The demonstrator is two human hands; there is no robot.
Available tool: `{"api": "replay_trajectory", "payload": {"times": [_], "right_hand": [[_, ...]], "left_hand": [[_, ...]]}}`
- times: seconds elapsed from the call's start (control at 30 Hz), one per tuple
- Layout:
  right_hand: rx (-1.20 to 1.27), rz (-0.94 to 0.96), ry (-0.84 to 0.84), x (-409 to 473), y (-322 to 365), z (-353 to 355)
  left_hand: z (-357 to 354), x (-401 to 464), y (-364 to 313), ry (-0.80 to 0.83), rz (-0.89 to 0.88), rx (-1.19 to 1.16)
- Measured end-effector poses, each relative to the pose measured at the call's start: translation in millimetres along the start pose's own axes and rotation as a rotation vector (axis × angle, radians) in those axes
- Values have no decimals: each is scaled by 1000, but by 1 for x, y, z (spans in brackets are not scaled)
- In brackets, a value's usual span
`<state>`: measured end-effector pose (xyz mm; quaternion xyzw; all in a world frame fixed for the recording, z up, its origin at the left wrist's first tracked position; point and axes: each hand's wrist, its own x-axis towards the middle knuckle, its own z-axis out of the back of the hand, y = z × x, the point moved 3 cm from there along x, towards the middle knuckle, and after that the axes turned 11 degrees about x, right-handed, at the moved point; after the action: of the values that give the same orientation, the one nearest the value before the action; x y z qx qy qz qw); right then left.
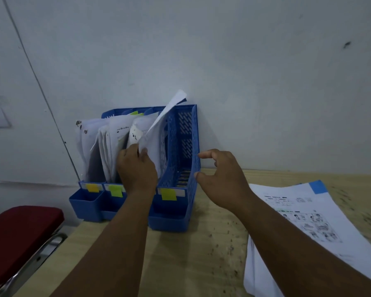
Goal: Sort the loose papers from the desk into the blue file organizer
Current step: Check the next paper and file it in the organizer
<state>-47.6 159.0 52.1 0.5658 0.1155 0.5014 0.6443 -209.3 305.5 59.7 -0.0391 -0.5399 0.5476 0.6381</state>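
dim bluish light, soft blur, wide-angle edge distortion

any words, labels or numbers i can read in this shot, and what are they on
No text here can be read.
Top sheet of the loose papers: printed lines and cartoon panels, too blurred to read.
Papers standing in the blue file organizer: small print, too blurred.
Yellow and green sticky notes on the organizer's front: no writing visible.
Sheet in the left hand's grip: no legible print.
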Motion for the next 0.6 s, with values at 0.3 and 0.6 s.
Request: {"api": "replay_trajectory", "payload": {"times": [0.3,0.6], "right_hand": [[6,-21,-13,-4,-6,8],[3,-22,-10,-7,-6,12]], "left_hand": [[-7,-2,1,258,163,174],[0,-12,-2,249,-3,181]]}}
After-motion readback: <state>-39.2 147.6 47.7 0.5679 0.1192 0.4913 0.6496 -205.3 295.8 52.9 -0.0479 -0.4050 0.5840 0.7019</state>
